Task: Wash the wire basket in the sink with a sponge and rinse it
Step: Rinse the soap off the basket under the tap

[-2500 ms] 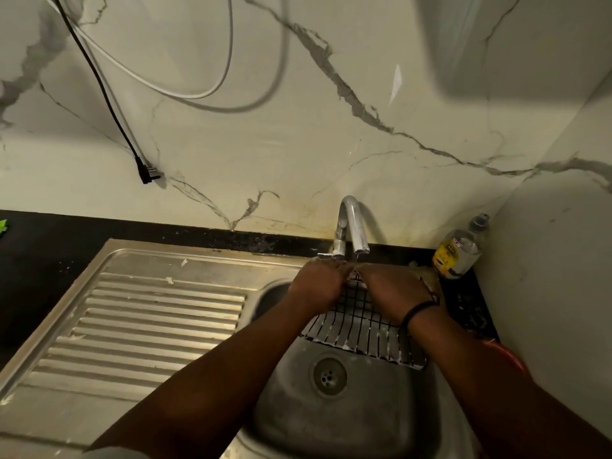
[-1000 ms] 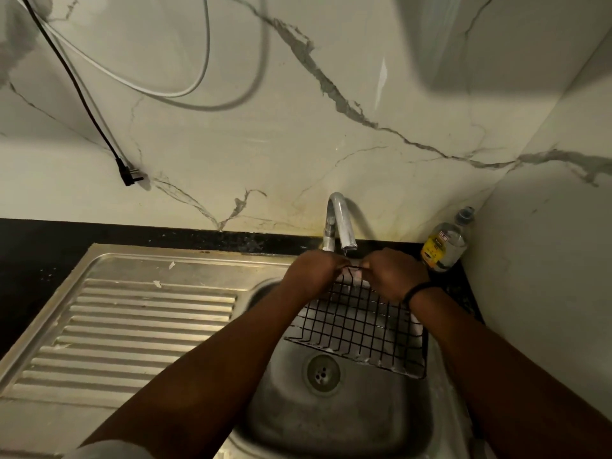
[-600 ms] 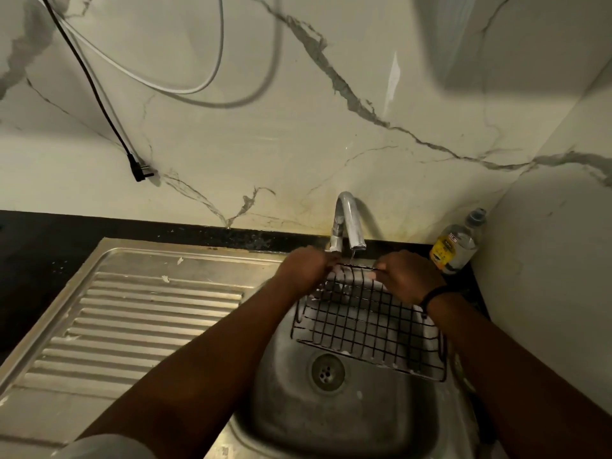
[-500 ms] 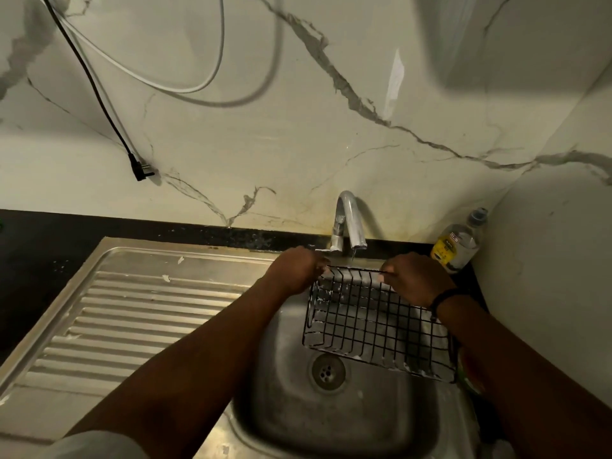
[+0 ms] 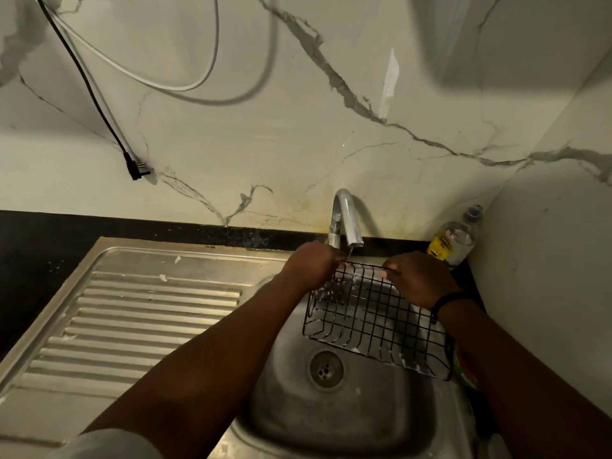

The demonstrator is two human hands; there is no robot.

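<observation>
basket (image 5: 374,313) soapy, both hands (image 5: 313,265) (image 5: 419,279) gripping its rim under the tap (image 5: 346,220); scrubbing apparently done, rinsing barely begun.

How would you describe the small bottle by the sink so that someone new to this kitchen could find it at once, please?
Start at the steel sink and follow its back edge right, past the curved tap, to the corner where the two marble walls meet. The bottle stands there on the black counter. It is the only container in view: clear plastic, yellow label, grey cap.
</observation>
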